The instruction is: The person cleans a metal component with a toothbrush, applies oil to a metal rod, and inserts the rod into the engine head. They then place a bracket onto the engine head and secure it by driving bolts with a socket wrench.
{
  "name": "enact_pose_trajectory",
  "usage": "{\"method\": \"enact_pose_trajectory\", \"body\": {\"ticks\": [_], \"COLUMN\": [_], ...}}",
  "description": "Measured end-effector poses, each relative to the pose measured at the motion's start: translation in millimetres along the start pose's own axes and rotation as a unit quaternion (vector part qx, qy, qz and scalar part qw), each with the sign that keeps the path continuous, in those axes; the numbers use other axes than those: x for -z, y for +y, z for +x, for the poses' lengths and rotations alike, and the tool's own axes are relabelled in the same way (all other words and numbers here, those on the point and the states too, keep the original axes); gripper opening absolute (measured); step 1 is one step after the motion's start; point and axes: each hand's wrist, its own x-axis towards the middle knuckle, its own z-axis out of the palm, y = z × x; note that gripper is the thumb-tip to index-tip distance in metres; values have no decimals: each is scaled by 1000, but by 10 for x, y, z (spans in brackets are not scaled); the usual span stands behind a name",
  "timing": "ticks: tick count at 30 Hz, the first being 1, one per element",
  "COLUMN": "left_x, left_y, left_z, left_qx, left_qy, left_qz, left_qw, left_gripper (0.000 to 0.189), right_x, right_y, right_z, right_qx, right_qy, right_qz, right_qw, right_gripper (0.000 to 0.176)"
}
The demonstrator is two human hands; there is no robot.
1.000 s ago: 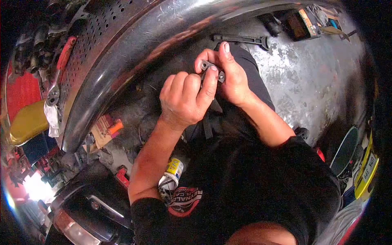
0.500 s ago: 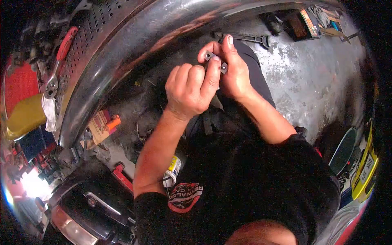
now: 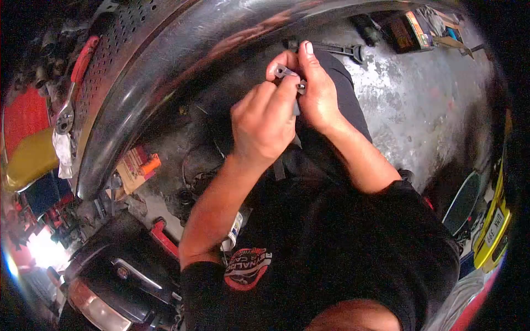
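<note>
A small grey metal part (image 3: 282,71) with a round hole at its end is held between my two hands, near the upper middle of the view. My right hand (image 3: 319,99) is curled around it from the right, palm inward and thumb pointing up. With its back to the camera, my left hand (image 3: 264,118) has its fingers folded and its fingertips pressed on the part. A second small metal end (image 3: 301,86) shows between the hands. My fingers cover the middle of the part.
A large curved dark panel (image 3: 182,60) arches across the upper left. A red-handled ratchet (image 3: 74,83) lies beside its perforated strip. Beyond my hands, a dark wrench-like tool (image 3: 342,51) rests on the floor. An open box (image 3: 408,33) stands upper right; a black bumper-like part (image 3: 121,276) is lower left.
My left hand has turned and its wrist has shifted slightly right, with its fingertips a little higher on the metal part. My right hand has hardly moved.
</note>
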Motion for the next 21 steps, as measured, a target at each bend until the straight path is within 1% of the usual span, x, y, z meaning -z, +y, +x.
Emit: {"method": "enact_pose_trajectory", "body": {"ticks": [1,2,4,5,6,7,8,9,11,12,13,14,15,16,17,19,20,21], "left_x": [-6,-6,2,7,38,73,89,86,84,111,86,50,16,-13,-23,-11,-39,40], "left_y": [23,41,20,10,-41,-78,-119,-150,-135,-57,-2,67,125,128,98,103,14,-23], "left_z": [-11,-19,-10,-3,10,33,31,55,11,33,7,-21,-37,-13,23,-9,15,60], "left_qx": [62,124,85,65,-25,-115,-162,-170,-172,-114,-41,31,99,162,143,118,-5,-98], "left_qy": [-9,-14,-15,-14,-21,-27,-21,-14,-8,-30,-19,-7,5,21,18,2,19,-18], "left_qz": [-93,-182,-150,-134,-23,90,158,168,179,96,3,-90,-181,-270,-239,-180,-48,96], "left_qw": [994,975,985,989,999,989,974,971,969,988,999,995,978,949,960,977,999,990], "left_gripper": [33,34,31,30,29,28,28,29,29,26,26,28,30,32,32,33,31,32], "right_x": [11,20,26,8,-12,-24,-8,-42,-14,-10,2,8,43,74,90,65,44,40], "right_y": [-1,-9,-17,-17,-25,-46,-33,-14,-58,-46,-40,-40,-12,-3,-7,-18,-23,-13], "right_z": [-21,-27,-45,-49,-54,-58,-67,-33,-57,-89,-64,-34,-41,-49,-49,-30,-4,5], "right_qx": [-8,-14,-37,-31,-24,-15,-32,-13,-29,-31,-26,-19,-29,-25,-21,-12,-4,4], "right_qy": [3,1,-2,5,12,19,10,21,30,23,13,2,-3,-6,-8,0,10,20], "right_qz": [20,38,64,51,39,26,33,35,-5,23,50,79,106,79,52,46,39,30], "right_qw": [1000,999,997,998,999,999,999,999,999,999,998,997,994,997,998,999,999,999], "right_gripper": [65,65,64,63,63,62,61,61,61,61,61,60,61,61,61,61,62,63]}}
